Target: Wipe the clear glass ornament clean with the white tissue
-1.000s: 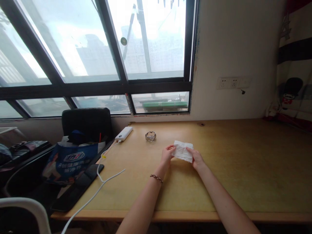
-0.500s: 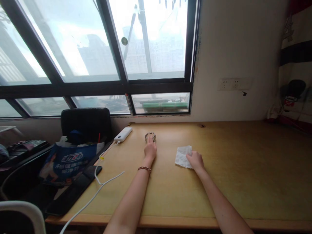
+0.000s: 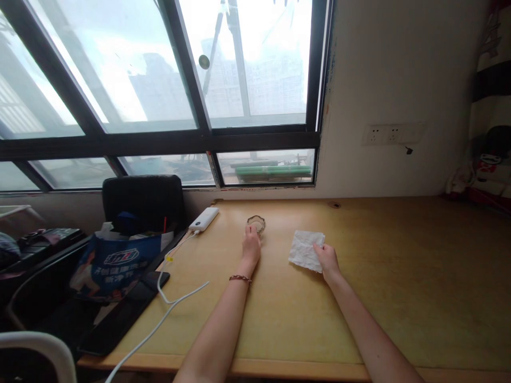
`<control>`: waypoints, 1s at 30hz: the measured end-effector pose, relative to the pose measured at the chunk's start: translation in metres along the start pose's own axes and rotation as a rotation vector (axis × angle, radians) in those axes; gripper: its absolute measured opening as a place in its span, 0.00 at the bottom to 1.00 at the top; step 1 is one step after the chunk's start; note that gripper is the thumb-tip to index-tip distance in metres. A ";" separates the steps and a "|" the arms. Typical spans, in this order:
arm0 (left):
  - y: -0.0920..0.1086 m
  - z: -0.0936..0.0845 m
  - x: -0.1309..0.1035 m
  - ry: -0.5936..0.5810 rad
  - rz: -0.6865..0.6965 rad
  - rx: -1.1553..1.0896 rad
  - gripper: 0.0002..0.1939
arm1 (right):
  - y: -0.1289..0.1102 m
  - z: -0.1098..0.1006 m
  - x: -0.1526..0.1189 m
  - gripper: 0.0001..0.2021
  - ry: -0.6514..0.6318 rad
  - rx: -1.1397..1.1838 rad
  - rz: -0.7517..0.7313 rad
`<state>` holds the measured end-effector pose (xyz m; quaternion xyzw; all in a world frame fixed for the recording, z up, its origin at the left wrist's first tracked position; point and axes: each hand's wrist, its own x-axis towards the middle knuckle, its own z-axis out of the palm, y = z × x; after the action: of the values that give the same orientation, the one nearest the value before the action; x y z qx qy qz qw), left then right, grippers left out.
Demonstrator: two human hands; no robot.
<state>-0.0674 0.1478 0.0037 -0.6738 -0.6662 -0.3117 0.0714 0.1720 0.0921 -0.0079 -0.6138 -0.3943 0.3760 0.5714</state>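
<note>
My left hand (image 3: pixel 251 247) is closed on the near edge of a small round thing with a dark, faceted rim (image 3: pixel 261 219). It looks like a glass ashtray or a wide bangle; I cannot tell which. A braided bracelet circles my left wrist. To the right, my right hand (image 3: pixel 329 260) pinches the right edge of a white tissue (image 3: pixel 305 250), thumb on top. The tissue is spread nearly square, slightly crumpled, just over or on the wooden table (image 3: pixel 279 324). The fingers below the tissue are hidden.
A white power bank (image 3: pixel 204 218) with a white cable (image 3: pixel 175 303) lies along the table's left edge. Left of the table are a black chair (image 3: pixel 141 199), a blue bag (image 3: pixel 120 266) and a dark flat panel (image 3: pixel 123 314). The window and wall stand behind.
My left fingers, which were inside the rim, now grip its near edge, and the round thing is tilted. My right hand shows more of the tissue spread out. The view has shifted slightly.
</note>
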 end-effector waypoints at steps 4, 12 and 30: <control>0.035 -0.006 -0.013 0.002 0.196 -0.162 0.08 | -0.013 0.006 -0.007 0.15 -0.071 0.457 0.102; 0.104 -0.009 -0.060 -0.107 0.541 -0.556 0.11 | -0.028 0.004 -0.022 0.18 -0.298 0.621 -0.015; 0.109 -0.001 -0.067 -0.643 -0.327 -1.670 0.28 | -0.035 -0.012 -0.022 0.23 -0.045 -0.262 -0.327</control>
<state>0.0402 0.0787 0.0051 -0.4580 -0.2986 -0.4964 -0.6743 0.1725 0.0685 0.0284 -0.6022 -0.5468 0.2372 0.5311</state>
